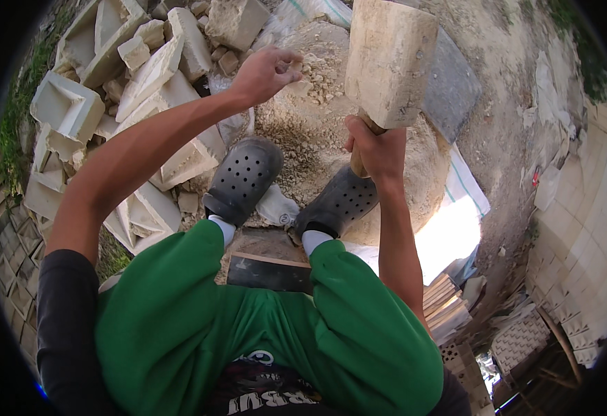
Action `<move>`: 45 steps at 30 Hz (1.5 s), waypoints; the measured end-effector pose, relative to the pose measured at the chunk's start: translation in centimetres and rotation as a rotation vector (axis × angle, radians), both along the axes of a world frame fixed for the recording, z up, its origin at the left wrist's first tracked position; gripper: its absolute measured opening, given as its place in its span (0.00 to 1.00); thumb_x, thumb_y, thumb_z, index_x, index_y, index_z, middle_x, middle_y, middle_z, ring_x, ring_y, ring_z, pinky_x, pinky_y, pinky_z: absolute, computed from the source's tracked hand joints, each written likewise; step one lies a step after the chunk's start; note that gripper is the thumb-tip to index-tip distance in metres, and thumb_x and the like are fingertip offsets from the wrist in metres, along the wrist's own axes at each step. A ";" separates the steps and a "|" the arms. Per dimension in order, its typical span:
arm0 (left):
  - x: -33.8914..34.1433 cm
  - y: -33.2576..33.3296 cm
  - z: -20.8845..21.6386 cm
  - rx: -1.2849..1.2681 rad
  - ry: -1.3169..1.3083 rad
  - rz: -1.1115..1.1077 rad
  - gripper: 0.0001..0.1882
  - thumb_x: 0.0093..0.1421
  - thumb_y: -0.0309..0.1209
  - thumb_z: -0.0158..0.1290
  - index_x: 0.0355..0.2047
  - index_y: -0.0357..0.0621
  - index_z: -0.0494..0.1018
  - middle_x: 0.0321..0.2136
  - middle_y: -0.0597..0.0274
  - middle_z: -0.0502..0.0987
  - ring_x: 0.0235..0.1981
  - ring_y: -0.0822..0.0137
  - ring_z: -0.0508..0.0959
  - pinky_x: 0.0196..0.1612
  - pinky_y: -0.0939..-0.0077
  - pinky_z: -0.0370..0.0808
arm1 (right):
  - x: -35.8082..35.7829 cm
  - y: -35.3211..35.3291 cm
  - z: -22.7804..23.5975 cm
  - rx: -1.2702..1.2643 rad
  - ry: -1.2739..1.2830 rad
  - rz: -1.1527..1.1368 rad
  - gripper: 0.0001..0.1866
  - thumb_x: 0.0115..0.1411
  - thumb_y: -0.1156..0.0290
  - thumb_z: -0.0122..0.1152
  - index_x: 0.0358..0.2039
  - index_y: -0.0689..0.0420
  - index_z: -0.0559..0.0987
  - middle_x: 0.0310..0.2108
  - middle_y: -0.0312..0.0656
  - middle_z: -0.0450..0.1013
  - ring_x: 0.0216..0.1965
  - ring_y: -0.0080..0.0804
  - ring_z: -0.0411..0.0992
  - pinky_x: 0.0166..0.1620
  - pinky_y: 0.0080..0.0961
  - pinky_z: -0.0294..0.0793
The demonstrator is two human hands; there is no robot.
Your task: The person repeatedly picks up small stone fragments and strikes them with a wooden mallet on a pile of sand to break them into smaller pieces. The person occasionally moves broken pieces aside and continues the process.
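My right hand (381,149) is wrapped round the short handle of a big wooden mallet (392,62), whose pale, dusty block head stands above the fist. Over a mound of crumbled whitish chips (321,78), my left hand (267,75) has its fingers curled in. Whether a small piece sits between those fingertips is hidden. A pale lump (299,88) lies just below that hand. The chips and powder lie on a dusty heap (289,132) in front of my feet.
Broken white plaster moulds (68,107) and chunks are piled at the left. My grey clogs (244,177) stand at the heap's near edge. A grey slab (449,87) lies behind the mallet, a white woven sack (456,215) at the right. Stacked pale tiles (581,229) are farther right.
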State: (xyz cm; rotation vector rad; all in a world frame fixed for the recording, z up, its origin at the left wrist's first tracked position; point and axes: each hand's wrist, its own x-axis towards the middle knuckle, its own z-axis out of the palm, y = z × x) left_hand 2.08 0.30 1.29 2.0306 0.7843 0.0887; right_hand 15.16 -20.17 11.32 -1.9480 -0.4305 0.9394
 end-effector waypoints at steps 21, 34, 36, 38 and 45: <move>0.4 0.2 0.5 -0.053 0.017 -0.024 0.24 0.57 0.40 0.67 0.52 0.45 0.79 0.44 0.50 0.80 0.40 0.62 0.83 0.45 0.66 0.78 | -0.6 -0.3 -3.6 0.128 -0.213 0.116 0.10 0.57 0.70 0.64 0.33 0.64 0.81 0.20 0.40 0.76 0.20 0.28 0.76 0.26 0.29 0.75; -0.3 0.5 0.1 -0.040 0.005 0.010 0.25 0.58 0.38 0.66 0.52 0.41 0.77 0.43 0.52 0.81 0.37 0.62 0.84 0.42 0.68 0.79 | -1.1 -0.4 -0.4 0.055 -0.044 0.041 0.08 0.58 0.72 0.64 0.30 0.64 0.80 0.18 0.38 0.75 0.18 0.26 0.75 0.23 0.27 0.73; 0.5 0.2 0.1 -0.054 -0.005 -0.005 0.24 0.57 0.38 0.66 0.51 0.40 0.77 0.43 0.53 0.81 0.37 0.63 0.84 0.41 0.69 0.79 | -1.1 -1.6 -3.3 0.126 -0.177 0.081 0.07 0.57 0.72 0.64 0.30 0.64 0.80 0.18 0.38 0.75 0.18 0.25 0.74 0.23 0.27 0.73; 0.9 0.0 0.0 -0.074 -0.034 0.010 0.24 0.56 0.38 0.67 0.50 0.40 0.78 0.41 0.52 0.82 0.37 0.61 0.83 0.42 0.67 0.79 | -1.4 -2.0 -6.3 0.077 -0.308 0.153 0.09 0.56 0.70 0.64 0.29 0.64 0.80 0.18 0.38 0.75 0.18 0.25 0.74 0.24 0.27 0.73; 0.8 0.0 0.9 -0.095 0.029 0.018 0.25 0.56 0.37 0.66 0.52 0.39 0.77 0.37 0.50 0.83 0.37 0.60 0.83 0.42 0.67 0.78 | -0.9 -1.1 -5.4 -0.328 0.156 0.077 0.17 0.52 0.61 0.67 0.33 0.65 0.81 0.21 0.44 0.78 0.21 0.34 0.79 0.29 0.32 0.78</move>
